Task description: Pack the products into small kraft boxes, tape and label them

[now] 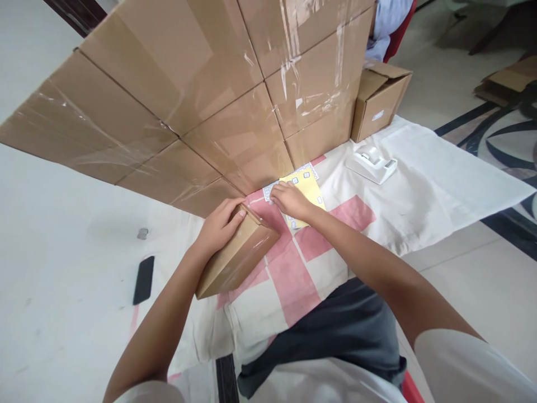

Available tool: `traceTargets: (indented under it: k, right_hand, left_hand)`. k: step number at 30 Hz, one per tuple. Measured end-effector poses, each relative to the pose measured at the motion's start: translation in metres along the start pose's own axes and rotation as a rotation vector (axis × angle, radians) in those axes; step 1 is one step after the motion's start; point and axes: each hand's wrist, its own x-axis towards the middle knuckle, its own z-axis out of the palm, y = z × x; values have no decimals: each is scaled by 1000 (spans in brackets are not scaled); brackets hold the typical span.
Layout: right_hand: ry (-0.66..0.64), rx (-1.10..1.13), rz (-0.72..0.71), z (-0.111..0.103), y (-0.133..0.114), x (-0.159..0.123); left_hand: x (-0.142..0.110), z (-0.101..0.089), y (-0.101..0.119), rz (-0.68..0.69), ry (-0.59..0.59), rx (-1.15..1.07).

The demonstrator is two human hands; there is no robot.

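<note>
My left hand [221, 225] grips the top end of a small brown cardboard box [243, 254], thumb on the near face and fingers over the upper edge. The box stands tilted on the cloth. My right hand [290, 200] is over a yellow sheet [308, 190] with small outlined labels on it, fingers bent and pinched together at its left edge. Whatever lies between those fingertips is too small to make out. White paper with printed labels [268, 192] shows partly from under the yellow sheet.
A tall wall of taped cardboard boxes [235, 134] rises just beyond my hands. Right of it are an open carton [382, 103] and a white tape dispenser [371, 164] on the pink and white cloth [293, 274]. A black phone [144, 280] lies left. Another person's sleeve [388, 25] shows behind.
</note>
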Motion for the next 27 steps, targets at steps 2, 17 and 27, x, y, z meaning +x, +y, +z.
traceTargets:
  k: [2,17,27]
  right_hand:
    - [81,142,40,4,-11,-2]
    - [253,719,77,32,-52,-11]
    - [-145,955,-157,7,-21,-10]
  left_hand:
    - [0,0,-1,7,0,-4]
    - [8,3,-21,40,34,-28]
    - [6,9,-15,88,56,33]
